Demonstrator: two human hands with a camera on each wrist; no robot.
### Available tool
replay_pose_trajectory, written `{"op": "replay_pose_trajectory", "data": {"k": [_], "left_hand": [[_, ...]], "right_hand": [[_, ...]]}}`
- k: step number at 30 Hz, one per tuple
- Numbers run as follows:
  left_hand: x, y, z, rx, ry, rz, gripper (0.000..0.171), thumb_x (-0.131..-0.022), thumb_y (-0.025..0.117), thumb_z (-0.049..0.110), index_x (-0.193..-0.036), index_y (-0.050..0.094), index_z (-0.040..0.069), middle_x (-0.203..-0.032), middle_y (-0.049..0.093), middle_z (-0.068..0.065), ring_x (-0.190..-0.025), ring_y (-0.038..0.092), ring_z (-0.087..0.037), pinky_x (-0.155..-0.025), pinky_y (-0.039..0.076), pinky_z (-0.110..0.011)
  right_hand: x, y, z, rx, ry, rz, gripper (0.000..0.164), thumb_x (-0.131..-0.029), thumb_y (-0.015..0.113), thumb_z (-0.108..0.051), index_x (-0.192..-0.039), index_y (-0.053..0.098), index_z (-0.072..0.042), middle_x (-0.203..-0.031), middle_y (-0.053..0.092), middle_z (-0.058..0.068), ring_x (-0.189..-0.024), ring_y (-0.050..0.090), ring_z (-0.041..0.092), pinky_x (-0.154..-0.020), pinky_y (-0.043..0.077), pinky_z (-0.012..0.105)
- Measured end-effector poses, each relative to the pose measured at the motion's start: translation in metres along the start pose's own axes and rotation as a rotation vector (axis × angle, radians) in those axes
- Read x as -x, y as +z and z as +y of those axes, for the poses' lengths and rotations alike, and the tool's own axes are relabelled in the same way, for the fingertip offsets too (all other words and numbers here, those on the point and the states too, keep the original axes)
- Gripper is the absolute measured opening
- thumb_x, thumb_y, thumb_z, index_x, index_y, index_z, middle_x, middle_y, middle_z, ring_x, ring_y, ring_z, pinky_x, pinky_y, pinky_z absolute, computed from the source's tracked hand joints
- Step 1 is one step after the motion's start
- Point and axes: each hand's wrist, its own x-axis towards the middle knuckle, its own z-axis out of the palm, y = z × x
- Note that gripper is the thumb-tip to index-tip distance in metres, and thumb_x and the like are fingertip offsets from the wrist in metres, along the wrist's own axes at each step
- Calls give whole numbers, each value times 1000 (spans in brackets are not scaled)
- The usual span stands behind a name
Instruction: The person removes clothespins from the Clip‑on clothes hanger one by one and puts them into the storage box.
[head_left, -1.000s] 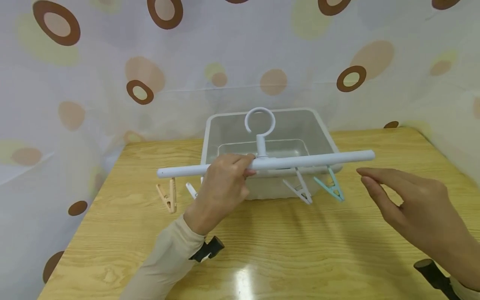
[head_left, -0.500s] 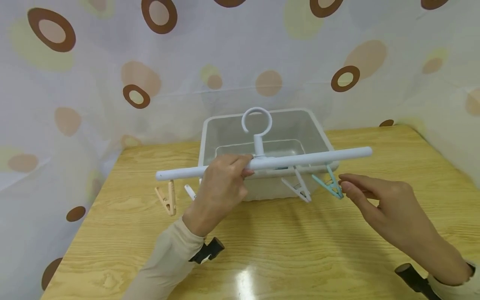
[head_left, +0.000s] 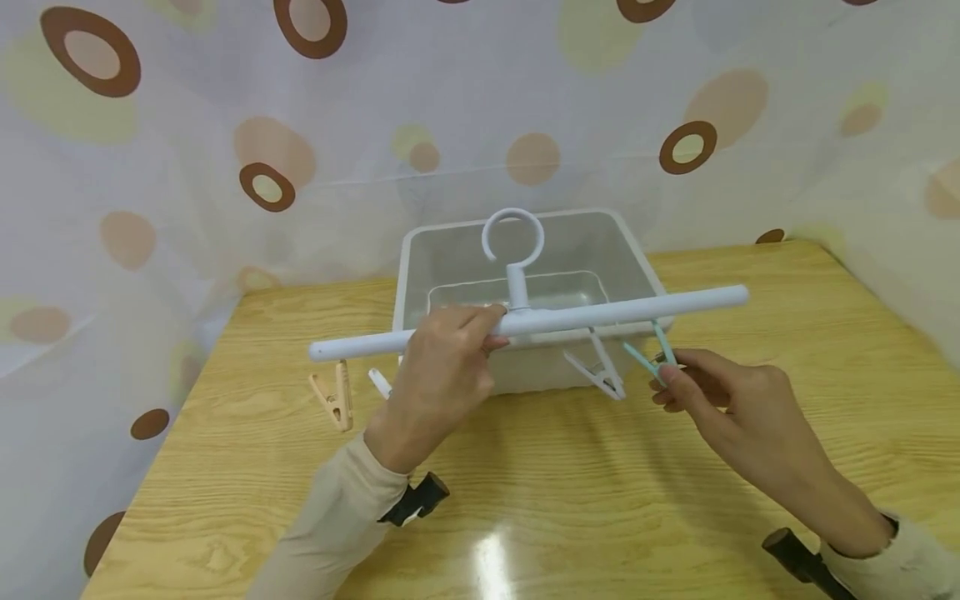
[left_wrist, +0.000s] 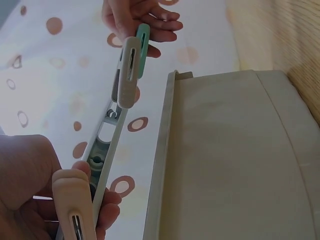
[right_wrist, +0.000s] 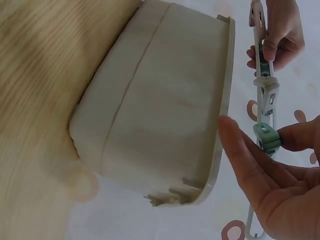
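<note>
My left hand (head_left: pixel 442 383) grips a pale plastic clip hanger (head_left: pixel 615 313) by its bar, just left of the hook, holding it above the table. Several clips dangle below the bar. At the right, thumb and fingers of my right hand (head_left: pixel 742 408) pinch a teal clip (head_left: pixel 664 343), seen closer in the right wrist view as a green clip (right_wrist: pixel 267 137) against the thumb. A pale grey clip (head_left: pixel 606 371) hangs beside it. Left of my left hand are a peach clip (head_left: pixel 345 398) and a white clip (head_left: pixel 379 382), the latter partly hidden by the hand.
A translucent plastic bin (head_left: pixel 630 237) stands on the wooden table (head_left: pixel 247 483) behind the hanger, its front rim close to the bar. A patterned curtain (head_left: pixel 360 108) hangs at the back and sides. Each wrist wears a black camera mount (head_left: pixel 420 500).
My right hand has moved left from the space beside the hanger and now pinches the teal clip. My left hand keeps its grip; the bar's right end is slightly raised.
</note>
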Motion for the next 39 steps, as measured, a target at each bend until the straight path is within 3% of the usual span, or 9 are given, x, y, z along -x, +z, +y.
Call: {"op": "replay_pose_trajectory", "data": {"k": [9, 12, 14, 21, 25, 28, 30, 33, 39], "left_hand": [[2, 1, 3, -63, 29, 22, 21, -79, 74, 0, -100, 71, -2, -89, 70, -10, -76, 66, -26, -70, 53, -36], [4, 3, 2, -92, 38, 27, 21, -78, 74, -1, -99, 71, -1, -88, 70, -9, -75, 66, -26, -69, 53, -35], [5, 2, 1, -109, 37, 32, 22, -77, 74, -1, -98, 71, -1, -87, 70, -8, -74, 65, -26, -69, 52, -35], [6, -1, -1, -131, 13, 30, 26, -74, 76, -2, -100, 72, 0, -87, 71, -6, -72, 65, -25, -69, 52, -36], [5, -2, -2, -121, -3, 12, 27, -74, 75, -3, -101, 73, 1, -87, 71, -5, -73, 66, -24, -69, 52, -35], [5, -5, -2, -110, -20, 5, 28, -73, 74, -5, -101, 73, 0, -86, 71, -6, -74, 67, -24, -70, 53, -35], [6, -6, -3, -112, -42, 16, 29, -72, 73, -6, -101, 72, -1, -85, 70, -6, -75, 66, -25, -69, 53, -35], [7, -8, -5, -115, -70, 31, 29, -72, 73, -7, -100, 73, -2, -86, 70, -7, -76, 66, -26, -70, 54, -36], [8, -7, -5, -86, -60, 2, 29, -73, 74, -7, -101, 73, 0, -90, 72, -8, -77, 66, -26, -72, 54, -36]], "right_hand": [[2, 5, -4, -292, 126, -57, 12, -96, 53, 2, -104, 62, 3, -80, 70, 5, -65, 68, 14, -60, 56, 27], [2, 5, 0, -415, 133, -81, 12, -98, 48, 5, -104, 58, 6, -83, 70, 9, -66, 69, 18, -60, 57, 31], [2, 6, 3, -434, 110, -65, 11, -96, 48, 8, -103, 57, 6, -82, 70, 7, -66, 69, 18, -58, 57, 31], [2, 2, 10, -163, -56, 98, 21, -81, 64, 18, -95, 65, 3, -72, 70, 1, -57, 67, 5, -51, 53, 19], [0, -7, 12, -63, -90, 132, 24, -74, 70, 17, -93, 69, 2, -70, 71, 1, -58, 66, 0, -54, 52, 14], [0, -12, 16, 79, -145, 211, 10, -82, 71, 0, -92, 71, 2, -70, 72, 1, -62, 64, -8, -56, 49, 9], [1, -13, 20, 158, -178, 272, 21, -88, 68, -17, -93, 72, 2, -71, 71, -2, -65, 61, -12, -56, 46, 5], [6, -12, 24, 178, -199, 324, 40, -93, 61, -34, -94, 71, 5, -77, 70, -6, -70, 58, -15, -59, 44, 3], [13, -9, 26, 121, -190, 304, 35, -92, 64, -29, -97, 71, 6, -86, 65, -15, -74, 59, -14, -63, 46, 4]]}}
